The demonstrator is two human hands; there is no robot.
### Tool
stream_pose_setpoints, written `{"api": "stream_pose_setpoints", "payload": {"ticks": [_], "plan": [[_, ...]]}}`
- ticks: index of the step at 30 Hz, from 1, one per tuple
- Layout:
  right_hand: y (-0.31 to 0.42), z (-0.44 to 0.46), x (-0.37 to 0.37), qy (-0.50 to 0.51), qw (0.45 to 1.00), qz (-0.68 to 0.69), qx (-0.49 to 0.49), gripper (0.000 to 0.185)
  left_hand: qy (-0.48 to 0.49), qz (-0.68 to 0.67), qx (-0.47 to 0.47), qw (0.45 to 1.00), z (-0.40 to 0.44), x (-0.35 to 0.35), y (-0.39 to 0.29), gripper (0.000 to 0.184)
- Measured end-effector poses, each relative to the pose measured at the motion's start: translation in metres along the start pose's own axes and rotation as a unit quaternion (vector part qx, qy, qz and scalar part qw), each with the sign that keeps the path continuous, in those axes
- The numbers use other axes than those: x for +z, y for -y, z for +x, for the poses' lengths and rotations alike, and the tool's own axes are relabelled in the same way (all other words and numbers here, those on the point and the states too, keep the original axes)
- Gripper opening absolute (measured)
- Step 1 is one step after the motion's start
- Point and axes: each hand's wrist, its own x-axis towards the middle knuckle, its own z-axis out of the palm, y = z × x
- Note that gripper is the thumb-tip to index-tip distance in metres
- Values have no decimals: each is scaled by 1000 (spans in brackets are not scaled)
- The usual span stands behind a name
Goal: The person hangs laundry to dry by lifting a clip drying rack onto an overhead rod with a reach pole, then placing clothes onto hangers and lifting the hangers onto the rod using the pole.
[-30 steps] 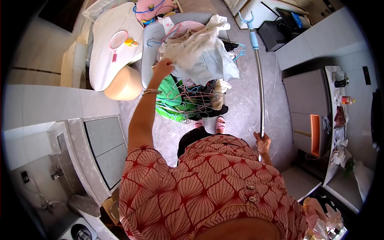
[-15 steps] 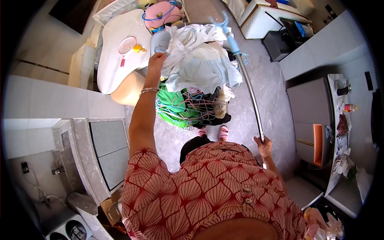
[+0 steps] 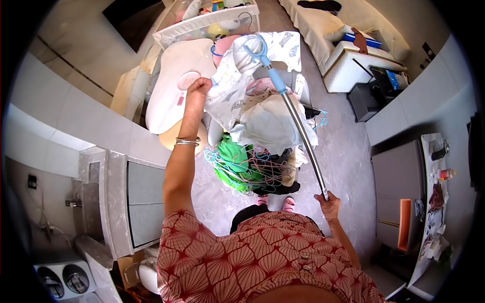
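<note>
My left hand [image 3: 199, 87] is closed on the edge of a white printed garment [image 3: 230, 103], stretched out at the far side of the pile. A hanger hook [image 3: 246, 19] stands up beyond the cloth. My right hand [image 3: 329, 204] grips the lower end of a clothes pole [image 3: 304, 132], a metal shaft with a light-blue forked head. That fork overlaps the garment in view; whether they touch I cannot tell. Below it lie a plain white cloth [image 3: 265, 121], a green cloth [image 3: 233, 151] and a tangle of several hangers [image 3: 237, 177].
At the left stands a white table [image 3: 169, 65] with a pink racket [image 3: 189, 81]. Behind it is a toy-filled playpen [image 3: 202, 28]. A sofa [image 3: 348, 65] is at the back right, a black box [image 3: 362, 101] before it. Cabinets [image 3: 399, 177] line the right side.
The white printed garment has been raised and spread away from the pile, with a hanger hook now showing. The pole's fork has swung left over it. The camera view has tilted up.
</note>
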Motion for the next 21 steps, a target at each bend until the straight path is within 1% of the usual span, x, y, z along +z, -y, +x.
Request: {"api": "stream_pose_setpoints", "payload": {"ticks": [3,4,7,8,9,11,13,14,15,16,17,18,19,20,21], "plan": [[5,7,14,-2,999,-6,-31,31,-23,31,31,999,-3,-22,-39,8],[10,10,16,5,999,23,-39,33,-19,37,39,998,-7,-26,-54,8],[28,21,30,26,995,48,-84,30,-31,78,78,993,-16,-49,-91,10],[34,25,38,39,992,87,-86,27,-32,93,90,991,-18,-58,-100,10],[42,30,44,46,990,91,-98,27,-35,108,100,989,-22,-69,-109,10],[57,38,56,92,984,126,-83,19,-52,131,112,984,-32,-86,-129,11],[81,38,55,129,982,89,-108,23,-76,151,127,977,-47,-101,-145,13],[85,39,57,142,976,97,-135,25,-105,190,123,968,-55,-108,-150,15],[100,36,54,180,970,114,-119,24,-135,230,118,957,-62,-120,-155,17],[109,33,54,210,961,141,-115,25,-207,323,141,913,-68,-130,-158,21],[118,30,56,241,950,168,-110,25,-264,408,109,867,-78,-143,-162,17],[130,25,57,255,945,155,-131,27,-327,497,194,780,-87,-157,-157,15],[130,25,65,244,940,135,-196,29,-380,574,271,673,-102,-155,-162,18],[131,25,73,250,933,159,-206,28,-421,561,277,657,-121,-152,-162,32],[140,21,79,258,924,183,-214,28,-442,562,334,615,-140,-146,-164,40]]}}
